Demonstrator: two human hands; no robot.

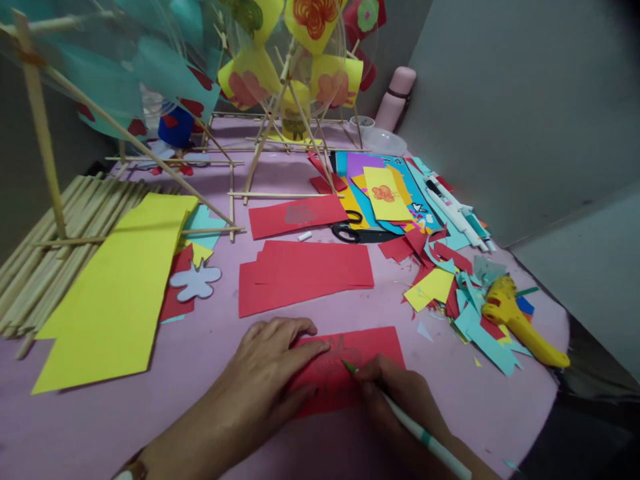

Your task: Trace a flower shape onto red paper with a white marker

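My left hand (265, 367) lies flat with its fingers apart on the left part of a red paper strip (383, 343), pressing it to the table. In my right hand (403, 393) is a white felt-tip pen (425, 437) with a green tip. The tip meets the strip, or hovers just over it, at a faint butterfly-like outline drawn there. Beyond my hands lie stacked red paper strips (310, 267). Behind those, another red strip (295, 217) carries a dark drawing. A grey-white butterfly-shaped cutout (195, 280) rests to the left.
Yellow paper sheets (115, 287) and wooden sticks (60, 227) lie left. Stick frames with decorated paper (290, 87) rise at the back. Black-handled scissors (347, 230), paper scraps (435, 287), a yellow glue gun (525, 327) and several markers (457, 217) are right.
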